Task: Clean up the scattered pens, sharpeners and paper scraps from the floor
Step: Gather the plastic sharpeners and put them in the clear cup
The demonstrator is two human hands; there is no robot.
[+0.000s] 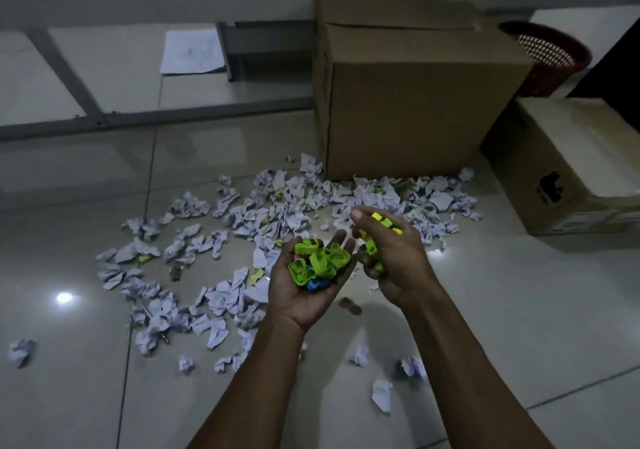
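While the left hand [313,275] cups green and blue sharpeners [317,263] palm-up, the right hand [388,247] is clamped on yellow-green sharpeners [375,228]. Paper scraps [242,234] cover the floor [519,310] up to the large cardboard box [408,102]; bare tile lies at right.

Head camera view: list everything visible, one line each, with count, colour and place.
paper scraps: many, white, crumpled, scattered over the floor in front of the boxes
sharpeners: a handful, mostly green, one blue, piled in the left palm
yellow-green pieces: a few, held in the right hand; too small to identify
large cardboard box: one, brown, against the wall
smaller cardboard box: one, brown, on its side at right
basket: one, red mesh, behind the large box
paper sheet: one, white, flat, far left of the box
floor: glossy pale tiles
left hand: palm up, cupped
right hand: fingers curled around the pieces
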